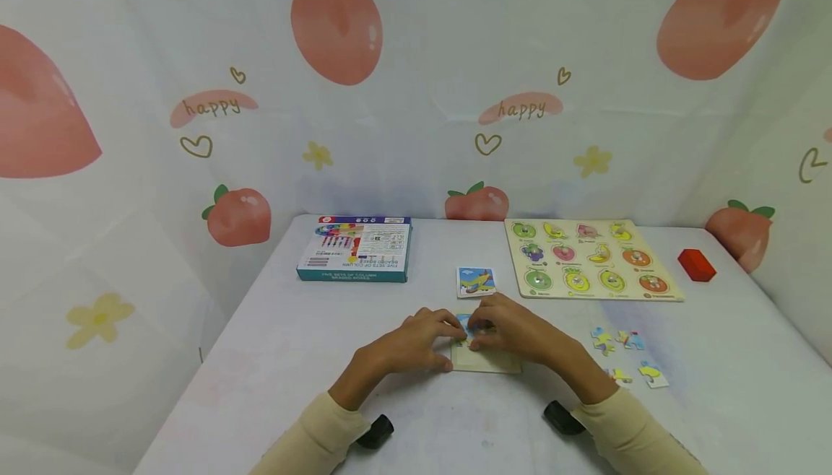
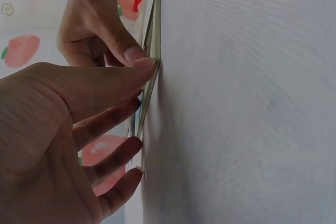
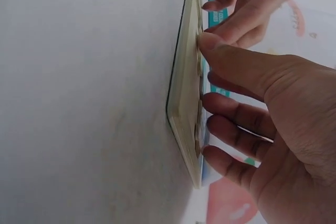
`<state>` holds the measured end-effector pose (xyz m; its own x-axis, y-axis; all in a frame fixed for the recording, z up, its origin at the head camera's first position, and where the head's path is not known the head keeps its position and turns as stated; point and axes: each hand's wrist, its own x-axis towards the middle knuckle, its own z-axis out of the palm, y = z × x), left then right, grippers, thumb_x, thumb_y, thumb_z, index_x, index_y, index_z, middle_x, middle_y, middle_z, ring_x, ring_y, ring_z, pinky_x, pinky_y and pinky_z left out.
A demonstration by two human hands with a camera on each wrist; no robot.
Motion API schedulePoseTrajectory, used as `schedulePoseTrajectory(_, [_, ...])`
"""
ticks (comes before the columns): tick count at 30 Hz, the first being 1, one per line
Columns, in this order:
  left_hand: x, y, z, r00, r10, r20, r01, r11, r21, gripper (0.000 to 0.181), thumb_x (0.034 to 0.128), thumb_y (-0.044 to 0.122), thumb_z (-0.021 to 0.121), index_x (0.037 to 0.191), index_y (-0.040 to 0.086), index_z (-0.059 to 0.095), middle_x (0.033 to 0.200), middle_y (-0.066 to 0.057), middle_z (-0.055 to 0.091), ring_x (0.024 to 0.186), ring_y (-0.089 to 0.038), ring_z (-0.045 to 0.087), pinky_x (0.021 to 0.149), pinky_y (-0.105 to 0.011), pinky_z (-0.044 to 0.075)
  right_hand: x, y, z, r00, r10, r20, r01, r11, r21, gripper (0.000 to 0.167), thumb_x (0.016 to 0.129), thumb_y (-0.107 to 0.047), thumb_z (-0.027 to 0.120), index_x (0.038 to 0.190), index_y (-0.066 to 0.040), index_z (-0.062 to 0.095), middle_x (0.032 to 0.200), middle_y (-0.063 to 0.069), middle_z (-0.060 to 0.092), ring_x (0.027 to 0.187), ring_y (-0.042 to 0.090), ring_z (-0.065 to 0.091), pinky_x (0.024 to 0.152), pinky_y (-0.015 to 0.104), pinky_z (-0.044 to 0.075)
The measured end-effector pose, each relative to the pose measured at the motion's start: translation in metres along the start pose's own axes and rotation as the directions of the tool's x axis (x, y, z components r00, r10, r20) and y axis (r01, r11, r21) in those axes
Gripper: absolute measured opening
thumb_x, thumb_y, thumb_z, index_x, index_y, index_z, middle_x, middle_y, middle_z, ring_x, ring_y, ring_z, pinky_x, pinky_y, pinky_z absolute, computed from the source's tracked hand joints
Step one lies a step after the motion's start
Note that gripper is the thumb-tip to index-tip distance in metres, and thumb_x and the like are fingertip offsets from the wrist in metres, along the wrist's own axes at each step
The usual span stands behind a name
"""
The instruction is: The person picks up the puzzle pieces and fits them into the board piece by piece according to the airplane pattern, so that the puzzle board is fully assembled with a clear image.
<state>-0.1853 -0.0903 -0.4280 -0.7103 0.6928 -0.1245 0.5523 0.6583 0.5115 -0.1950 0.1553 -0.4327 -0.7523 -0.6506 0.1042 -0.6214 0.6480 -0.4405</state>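
A small pale puzzle board (image 1: 487,364) lies flat in front of me, with several jigsaw pieces (image 1: 465,325) on its upper part. My left hand (image 1: 416,341) holds the board at its left side, thumb at the near corner and other fingertips by the upper edge. From the right, my right hand (image 1: 516,327) presses thumb and fingertips onto pieces on the board (image 3: 184,85), partly covering them. Just beyond stands a square picture card (image 1: 476,281) showing a yellow airplane. Loose jigsaw pieces (image 1: 603,341) lie right of my right forearm.
At the back left lies a boxed bead set (image 1: 354,250). A wooden fruit knob puzzle (image 1: 591,258) fills the back right, with a red block (image 1: 697,265) beside it. A peach-printed cloth (image 1: 403,136) hangs behind the white table (image 1: 292,359).
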Motion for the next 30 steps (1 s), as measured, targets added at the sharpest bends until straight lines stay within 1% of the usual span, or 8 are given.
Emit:
schedulePoseTrajectory(4, [0.001, 0.001, 0.001, 1.0, -0.01, -0.004, 0.01, 1.0, -0.002, 0.051, 0.0917, 0.027, 0.085, 0.14, 0.019, 0.071, 0.144, 0.007, 0.06, 0.128, -0.016, 0.049, 0.107, -0.039, 0.042, -0.003, 0.003, -0.002, 1.0, 0.001, -0.002, -0.001, 1.0, 0.003, 0.026, 0.092, -0.032, 0.084, 0.112, -0.016, 0.08, 0.107, -0.009, 0.072, 0.112, 0.017, 0.06, 0.1, 0.042, 0.052])
schedulePoseTrajectory(10, [0.001, 0.003, 0.002, 1.0, -0.017, -0.015, 0.017, 1.0, 0.009, 0.05, 0.0902, 0.026, 0.087, 0.137, 0.02, 0.071, 0.145, 0.007, 0.06, 0.13, -0.019, 0.05, 0.11, -0.041, 0.043, -0.018, 0.008, -0.011, 0.999, 0.02, -0.032, -0.02, 1.0, -0.006, 0.025, 0.094, -0.032, 0.083, 0.113, -0.016, 0.08, 0.108, -0.009, 0.072, 0.105, 0.015, 0.059, 0.092, 0.037, 0.053])
schedulePoseTrajectory(13, [0.001, 0.004, 0.002, 1.0, -0.024, -0.016, 0.024, 1.0, 0.009, 0.049, 0.0899, 0.025, 0.087, 0.136, 0.022, 0.072, 0.146, 0.007, 0.059, 0.131, -0.019, 0.05, 0.11, -0.042, 0.042, -0.029, 0.014, -0.016, 0.998, 0.025, -0.054, -0.027, 0.999, -0.03, 0.025, 0.094, -0.032, 0.082, 0.113, -0.017, 0.08, 0.108, -0.009, 0.072, 0.104, 0.016, 0.06, 0.093, 0.04, 0.053])
schedulePoseTrajectory(15, [0.001, 0.004, 0.002, 0.999, -0.033, -0.013, 0.033, 0.999, 0.006, 0.049, 0.0903, 0.025, 0.086, 0.136, 0.023, 0.071, 0.146, 0.007, 0.059, 0.132, -0.019, 0.049, 0.112, -0.043, 0.042, -0.037, 0.017, -0.019, 0.997, 0.036, -0.07, -0.039, 0.998, -0.046, 0.025, 0.094, -0.032, 0.082, 0.113, -0.017, 0.08, 0.108, -0.009, 0.071, 0.107, 0.017, 0.061, 0.099, 0.045, 0.052])
schedulePoseTrajectory(18, [0.0, 0.004, 0.002, 0.999, -0.038, -0.012, 0.038, 0.999, 0.003, 0.049, 0.0903, 0.025, 0.086, 0.137, 0.023, 0.071, 0.147, 0.007, 0.059, 0.133, -0.02, 0.048, 0.113, -0.044, 0.041, -0.049, 0.022, -0.023, 0.994, 0.052, -0.094, -0.058, 0.996, -0.069, 0.025, 0.093, -0.032, 0.083, 0.113, -0.017, 0.08, 0.107, -0.01, 0.07, 0.11, 0.021, 0.062, 0.101, 0.05, 0.052])
schedulePoseTrajectory(25, [-0.001, 0.003, 0.002, 0.999, -0.04, -0.008, 0.04, 0.999, 0.003, 0.05, 0.0908, 0.025, 0.086, 0.138, 0.023, 0.071, 0.147, 0.008, 0.058, 0.136, -0.02, 0.047, 0.114, -0.045, 0.04, -0.078, 0.036, -0.029, 0.984, 0.084, -0.154, -0.101, 0.989, -0.107, 0.026, 0.09, -0.031, 0.086, 0.112, -0.019, 0.08, 0.103, -0.015, 0.068, 0.107, 0.014, 0.059, 0.095, 0.042, 0.054])
schedulePoseTrajectory(28, [-0.001, 0.004, 0.002, 0.999, -0.037, -0.008, 0.037, 0.999, 0.003, 0.05, 0.0909, 0.025, 0.086, 0.138, 0.023, 0.071, 0.147, 0.008, 0.058, 0.136, -0.02, 0.047, 0.114, -0.045, 0.04, -0.089, 0.04, -0.031, 0.982, 0.111, -0.156, -0.131, 0.984, -0.123, 0.026, 0.089, -0.031, 0.086, 0.112, -0.02, 0.08, 0.104, -0.016, 0.069, 0.106, 0.013, 0.059, 0.094, 0.041, 0.055])
schedulePoseTrajectory(30, [-0.001, 0.004, 0.002, 0.999, -0.036, -0.008, 0.037, 0.999, 0.004, 0.05, 0.0908, 0.025, 0.086, 0.138, 0.023, 0.071, 0.147, 0.007, 0.058, 0.136, -0.021, 0.047, 0.114, -0.045, 0.041, -0.096, 0.042, -0.033, 0.977, 0.156, -0.142, -0.174, 0.976, -0.127, 0.026, 0.089, -0.032, 0.087, 0.112, -0.022, 0.081, 0.106, -0.016, 0.069, 0.107, 0.013, 0.059, 0.094, 0.04, 0.056])
